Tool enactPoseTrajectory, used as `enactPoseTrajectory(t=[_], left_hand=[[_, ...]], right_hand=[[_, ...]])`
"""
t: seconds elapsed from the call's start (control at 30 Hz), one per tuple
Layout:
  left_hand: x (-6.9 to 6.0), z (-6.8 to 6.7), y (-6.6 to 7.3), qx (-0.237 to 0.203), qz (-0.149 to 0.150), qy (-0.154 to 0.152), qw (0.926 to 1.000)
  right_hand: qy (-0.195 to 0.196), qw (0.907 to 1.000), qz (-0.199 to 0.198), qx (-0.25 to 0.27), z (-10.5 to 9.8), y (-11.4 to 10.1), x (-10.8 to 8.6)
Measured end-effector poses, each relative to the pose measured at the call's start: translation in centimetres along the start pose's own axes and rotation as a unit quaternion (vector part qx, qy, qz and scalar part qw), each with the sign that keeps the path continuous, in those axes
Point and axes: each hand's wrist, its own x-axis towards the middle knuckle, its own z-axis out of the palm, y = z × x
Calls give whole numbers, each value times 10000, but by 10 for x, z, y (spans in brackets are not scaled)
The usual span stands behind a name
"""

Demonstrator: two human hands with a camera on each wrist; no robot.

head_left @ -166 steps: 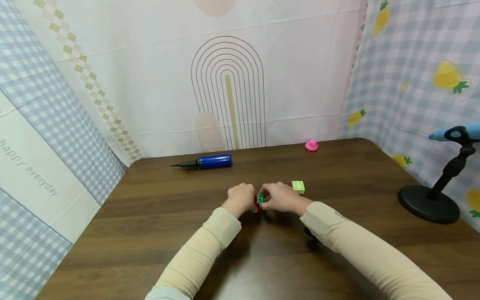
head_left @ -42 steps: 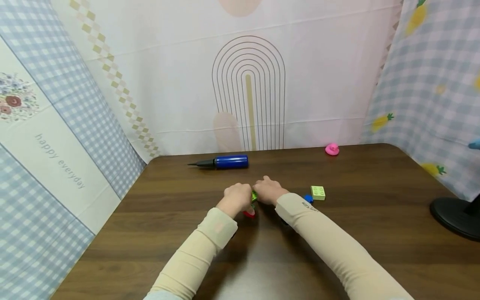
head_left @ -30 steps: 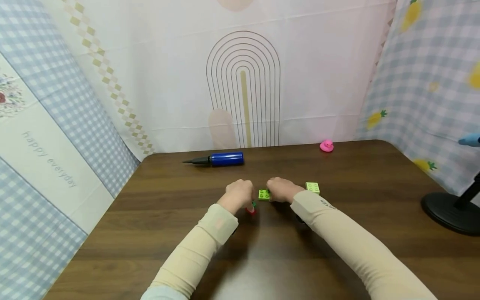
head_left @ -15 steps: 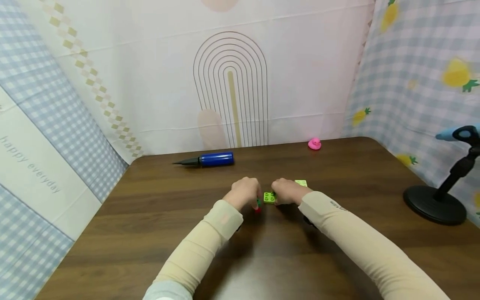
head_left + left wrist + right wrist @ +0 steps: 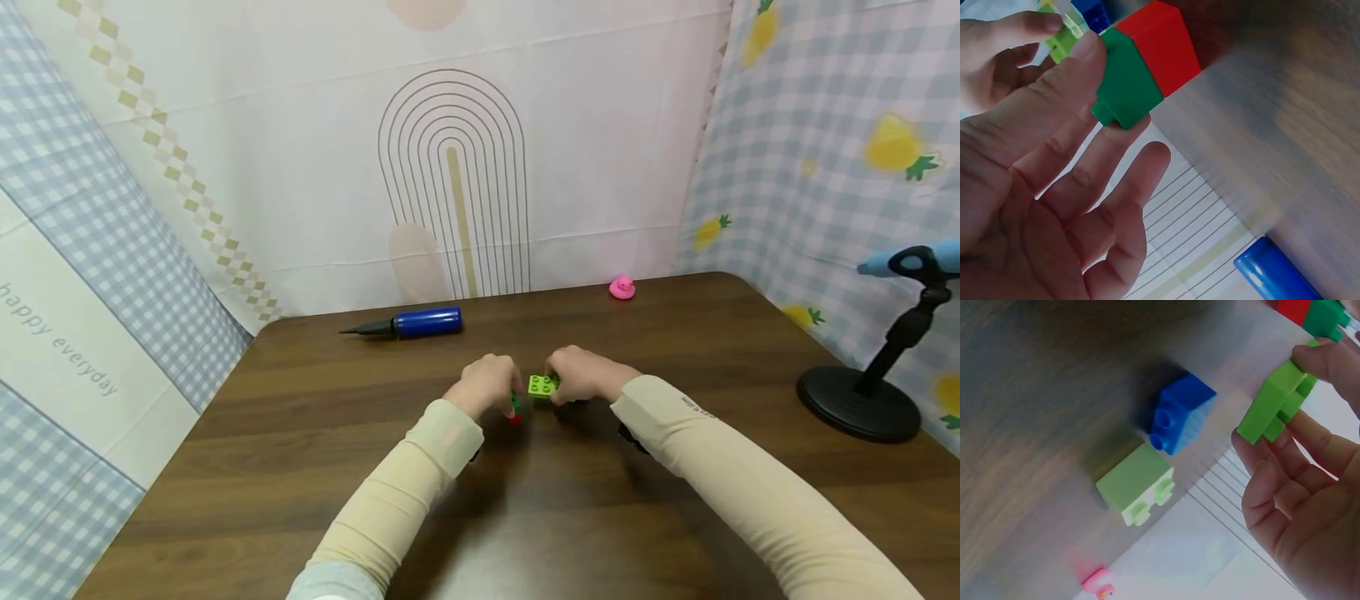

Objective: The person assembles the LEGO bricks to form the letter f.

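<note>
My left hand (image 5: 489,386) pinches a green toy brick (image 5: 1125,81) between thumb and fingers. A red brick (image 5: 1163,44) is joined to its underside. To the right, a short gap away, my right hand (image 5: 587,375) pinches a flat lime-green brick (image 5: 1275,397) by its ends, its studs showing in the head view. On the table near the right hand lie a blue brick (image 5: 1182,412) and a pale green brick (image 5: 1136,484), apart from each other. In the head view, the right hand and forearm hide the pale green brick.
A blue hand pump (image 5: 427,322) with a black nozzle lies at the back left of the wooden table (image 5: 300,467). A pink rubber duck (image 5: 622,287) sits at the back edge. A black stand (image 5: 858,404) with a light-blue item is at the right.
The right hand has moved from beside the left hand's bricks to the right, carrying the lime-green brick. The left hand keeps its green and red bricks. The head view has shifted.
</note>
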Motion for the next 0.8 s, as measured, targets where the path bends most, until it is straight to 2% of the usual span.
enactPoseTrajectory(t=[0.47,0.8], left_hand=[[3,-1,-3,-112,-55,21,9999],[2,0,-4,-115,-39,-45,9999]], right_hand=[[-67,9987,-505,83,-5,-16,-2],[107,9977,-670,73,-5,-19,1]])
